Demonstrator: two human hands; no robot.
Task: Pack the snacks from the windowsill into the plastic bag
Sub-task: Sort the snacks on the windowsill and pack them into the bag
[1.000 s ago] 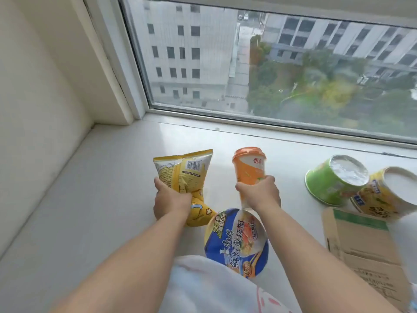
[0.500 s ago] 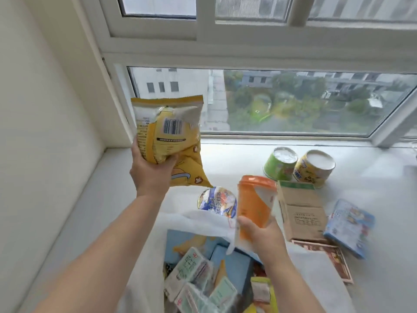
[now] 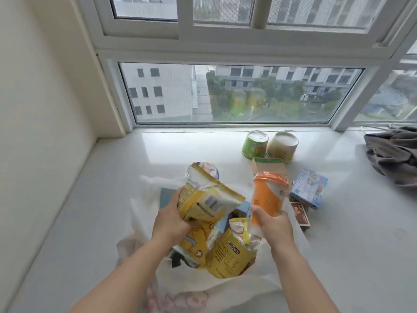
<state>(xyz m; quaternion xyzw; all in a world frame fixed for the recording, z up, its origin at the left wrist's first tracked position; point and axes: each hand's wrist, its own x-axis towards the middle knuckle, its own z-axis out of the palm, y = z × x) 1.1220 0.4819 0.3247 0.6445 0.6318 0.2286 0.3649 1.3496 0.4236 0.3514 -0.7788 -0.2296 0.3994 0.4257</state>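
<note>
The yellow chip bag (image 3: 208, 201), raised high half a second ago, now dips into the open plastic bag (image 3: 144, 199), gripped by the left hand (image 3: 172, 219); the right hand (image 3: 272, 224) holds the orange cup (image 3: 268, 195) just above the bag's mouth, so both go in next, with more snacks waiting on the windowsill (image 3: 180, 150).

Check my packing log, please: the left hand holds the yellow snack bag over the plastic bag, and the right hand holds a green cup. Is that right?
Not quite. The head view shows the right hand holding an orange cup, not a green one. The left hand does hold the yellow snack bag over the plastic bag.
</note>
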